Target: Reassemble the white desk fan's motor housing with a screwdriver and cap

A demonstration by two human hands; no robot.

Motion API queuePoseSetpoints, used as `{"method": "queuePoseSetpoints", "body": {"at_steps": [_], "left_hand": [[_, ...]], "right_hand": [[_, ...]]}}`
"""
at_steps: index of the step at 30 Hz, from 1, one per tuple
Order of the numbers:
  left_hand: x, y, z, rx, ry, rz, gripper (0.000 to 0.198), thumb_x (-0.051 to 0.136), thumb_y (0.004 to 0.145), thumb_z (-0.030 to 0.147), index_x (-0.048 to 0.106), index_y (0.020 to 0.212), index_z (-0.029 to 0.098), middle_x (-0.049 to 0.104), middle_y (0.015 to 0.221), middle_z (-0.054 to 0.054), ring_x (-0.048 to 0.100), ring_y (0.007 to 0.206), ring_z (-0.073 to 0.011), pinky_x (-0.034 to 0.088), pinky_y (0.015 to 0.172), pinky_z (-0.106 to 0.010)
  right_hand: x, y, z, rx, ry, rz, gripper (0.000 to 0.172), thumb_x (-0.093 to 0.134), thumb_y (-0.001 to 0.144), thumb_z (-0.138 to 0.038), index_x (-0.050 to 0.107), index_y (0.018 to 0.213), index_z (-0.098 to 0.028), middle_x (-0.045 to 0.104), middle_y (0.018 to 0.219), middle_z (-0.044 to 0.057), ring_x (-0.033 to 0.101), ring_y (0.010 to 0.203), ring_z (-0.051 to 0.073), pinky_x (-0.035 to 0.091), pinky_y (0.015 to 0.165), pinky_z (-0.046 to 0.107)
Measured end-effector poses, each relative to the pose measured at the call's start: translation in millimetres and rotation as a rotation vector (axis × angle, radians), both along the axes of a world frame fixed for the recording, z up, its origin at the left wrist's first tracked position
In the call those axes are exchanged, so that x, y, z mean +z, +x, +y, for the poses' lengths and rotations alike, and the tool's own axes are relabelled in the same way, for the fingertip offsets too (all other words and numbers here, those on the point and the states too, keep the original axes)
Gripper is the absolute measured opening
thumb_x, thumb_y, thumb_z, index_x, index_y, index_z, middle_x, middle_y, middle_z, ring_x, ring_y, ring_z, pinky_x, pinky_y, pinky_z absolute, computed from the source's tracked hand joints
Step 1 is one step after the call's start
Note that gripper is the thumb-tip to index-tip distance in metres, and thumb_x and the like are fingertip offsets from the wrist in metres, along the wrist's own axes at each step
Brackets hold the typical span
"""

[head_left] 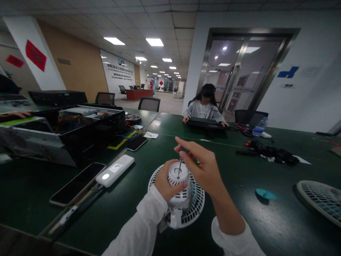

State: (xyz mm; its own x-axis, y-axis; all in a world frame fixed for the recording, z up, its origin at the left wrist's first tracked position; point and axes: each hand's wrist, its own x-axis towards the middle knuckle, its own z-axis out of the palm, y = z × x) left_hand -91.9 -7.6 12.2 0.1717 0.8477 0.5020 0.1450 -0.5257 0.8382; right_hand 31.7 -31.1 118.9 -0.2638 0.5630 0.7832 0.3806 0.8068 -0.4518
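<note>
A small white fan lies face down on the green table, its round grille (195, 209) flat and its motor housing (178, 173) pointing up. My left hand (165, 183) is wrapped round the motor housing. My right hand (204, 167) pinches a thin screwdriver (180, 166) with a blue handle, its tip set in the top of the housing. Both sleeves are white.
A white power bank (115, 170) and two phones (77, 184) (136, 143) lie to the left, beside an open computer case (66, 133). A blue disc (265, 194) and another fan grille (321, 201) sit right. A person (204, 106) works across the table, with a water bottle (259, 127) nearby.
</note>
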Motion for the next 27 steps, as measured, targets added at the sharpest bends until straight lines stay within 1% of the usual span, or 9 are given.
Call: {"method": "queuePoseSetpoints", "body": {"at_steps": [2, 4, 8, 12, 14, 18, 22, 24, 27], "left_hand": [[0.6, 0, 0, -0.003, 0.018, 0.004, 0.062, 0.072, 0.057, 0.033, 0.047, 0.112, 0.016, 0.058, 0.112, -0.011, 0.055, 0.103, -0.027, 0.041, 0.094, -0.042], [0.6, 0, 0, -0.002, 0.033, 0.007, 0.061, 0.072, 0.058, 0.033, 0.047, 0.112, 0.016, 0.058, 0.11, -0.011, 0.055, 0.101, -0.0267, 0.042, 0.092, -0.042], [-0.7, 0, 0, -0.006, 0.042, 0.009, 0.061, 0.071, 0.06, 0.034, 0.046, 0.113, 0.015, 0.057, 0.111, -0.011, 0.055, 0.102, -0.027, 0.041, 0.092, -0.043], [-1.7, 0, 0, -0.005, 0.03, 0.012, 0.062, 0.072, 0.059, 0.033, 0.046, 0.113, 0.015, 0.057, 0.111, -0.011, 0.055, 0.102, -0.0272, 0.042, 0.092, -0.042], [-2.1, 0, 0, -0.004, 0.03, 0.009, 0.062, 0.071, 0.059, 0.033, 0.046, 0.113, 0.015, 0.058, 0.111, -0.011, 0.055, 0.103, -0.0271, 0.042, 0.092, -0.042], [-3.4, 0, 1, 0.002, 0.038, 0.004, 0.063, 0.071, 0.059, 0.035, 0.047, 0.114, 0.015, 0.056, 0.113, -0.011, 0.054, 0.103, -0.0273, 0.041, 0.093, -0.042], [-2.6, -1, 0, 0.002, 0.028, 0.018, 0.064, 0.07, 0.059, 0.037, 0.046, 0.113, 0.015, 0.057, 0.112, -0.011, 0.055, 0.101, -0.0273, 0.041, 0.091, -0.042], [-1.0, 0, 0, -0.009, 0.018, 0.017, 0.064, 0.07, 0.059, 0.037, 0.046, 0.113, 0.014, 0.057, 0.111, -0.012, 0.055, 0.101, -0.0275, 0.041, 0.091, -0.042], [0.8, 0, 0, -0.02, 0.02, 0.012, 0.062, 0.069, 0.06, 0.036, 0.046, 0.113, 0.013, 0.057, 0.111, -0.012, 0.055, 0.101, -0.0275, 0.041, 0.091, -0.041]], "right_hand": [[-0.6, 0, 1, -0.1, 0.07, -0.013, 0.031, 0.053, 0.083, -0.019, 0.061, 0.112, -0.027, 0.065, 0.089, 0.003, 0.058, 0.079, 0.015, 0.049, 0.067, 0.03], [-1.4, 0, 2, -0.142, 0.083, -0.028, 0.035, 0.054, 0.082, -0.018, 0.058, 0.116, -0.026, 0.064, 0.092, 0.004, 0.057, 0.083, 0.016, 0.049, 0.069, 0.031], [-1.8, 3, 3, -0.036, 0.005, -0.044, 0.046, 0.047, 0.083, -0.012, 0.047, 0.127, -0.028, 0.064, 0.103, 0.003, 0.058, 0.088, 0.014, 0.049, 0.066, 0.027], [-1.8, 3, 3, -0.193, 0.066, -0.084, 0.023, 0.053, 0.083, -0.021, 0.063, 0.103, -0.021, 0.061, 0.077, 0.003, 0.056, 0.071, 0.015, 0.047, 0.063, 0.029], [-2.6, 2, 4, -0.238, 0.083, -0.135, 0.023, 0.049, 0.085, -0.022, 0.063, 0.103, -0.019, 0.061, 0.08, 0.006, 0.057, 0.076, 0.017, 0.047, 0.068, 0.031], [-5.6, 0, 6, -0.156, 0.063, -0.154, 0.039, 0.032, 0.088, -0.014, 0.05, 0.121, -0.02, 0.061, 0.099, 0.008, 0.056, 0.09, 0.017, 0.046, 0.078, 0.034], [-9.8, -3, 8, -0.121, -0.013, -0.073, 0.04, 0.036, 0.087, -0.014, 0.037, 0.127, -0.02, 0.063, 0.103, 0.007, 0.06, 0.084, 0.015, 0.049, 0.074, 0.032], [-10.9, -5, 9, -0.132, -0.033, -0.035, 0.035, 0.042, 0.087, -0.017, 0.038, 0.122, -0.021, 0.065, 0.1, 0.006, 0.062, 0.082, 0.015, 0.05, 0.072, 0.031], [-9.3, -5, 8, -0.158, 0.033, -0.057, 0.029, 0.048, 0.086, -0.02, 0.047, 0.115, -0.021, 0.066, 0.099, 0.006, 0.062, 0.088, 0.016, 0.05, 0.075, 0.031]]}}
